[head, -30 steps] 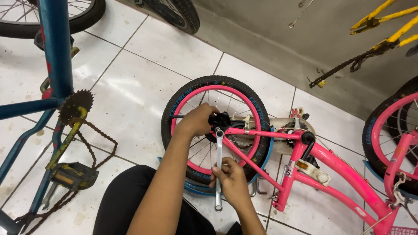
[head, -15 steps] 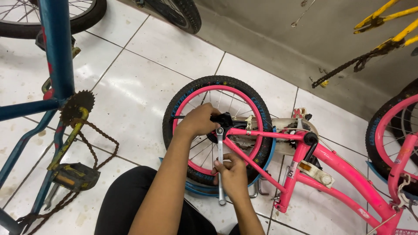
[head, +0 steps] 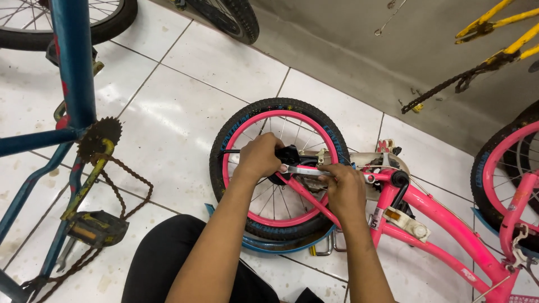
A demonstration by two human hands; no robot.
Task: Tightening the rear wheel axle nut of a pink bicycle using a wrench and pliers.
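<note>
Pink kids' bike lying on its side on the white tiled floor, rear wheel toward the middle of the scene, frame running off to the right. Left hand is wrapped over the black hub end on the left side of the axle, fingers closed on it, bracing. Right hand has its fingers clamped on the silver wrench — head sits at the axle, handle now lies roughly level, pointing right along the chain stay. Change from a second ago: the wrench handle hung nearly straight down toward the near side with the right hand low on it; half a second ago it was about the same; now it has swung up to the right, about a quarter turn. So the axle nut is being turned, not just gripped; which way it threads I cannot tell. Wheel and bike haven't shifted on the floor. A blue mudguard-like piece lies under the near edge of the tyre. Left of all this, a blue bike frame stands with its chainring and a slack chain hanging, pedal low near the floor. Yellow frame far right by the wall.
</note>
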